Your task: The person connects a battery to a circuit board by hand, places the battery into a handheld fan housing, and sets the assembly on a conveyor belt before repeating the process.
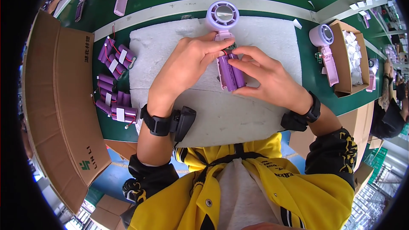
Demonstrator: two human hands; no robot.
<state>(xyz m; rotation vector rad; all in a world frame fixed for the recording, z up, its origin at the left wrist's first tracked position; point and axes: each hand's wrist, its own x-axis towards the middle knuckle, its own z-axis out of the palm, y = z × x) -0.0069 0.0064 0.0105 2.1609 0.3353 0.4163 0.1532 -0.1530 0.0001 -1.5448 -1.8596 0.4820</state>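
A lilac handheld fan (222, 25) lies on a white foam sheet (268, 38), its round head pointing away from me and its handle uncovered. Two purple cylindrical cells form a battery pack (230, 73) in the lower part of the handle. Above the pack, a small green circuit board (231, 46) shows partly between my fingers. My left hand (184, 61) is closed on the fan's handle just below the head, thumb and forefinger by the board. With thumb and fingers, my right hand (272, 74) grips the pack's right side and upper end. The fingertips hide some wiring.
Several wired purple battery packs (115, 61) lie left of the foam, beside a large cardboard box (70, 89). At right, another opened fan (328, 59) leans by a carton of white pieces (354, 59). More fans lie beyond the metal rail (170, 9). Other people work farther off.
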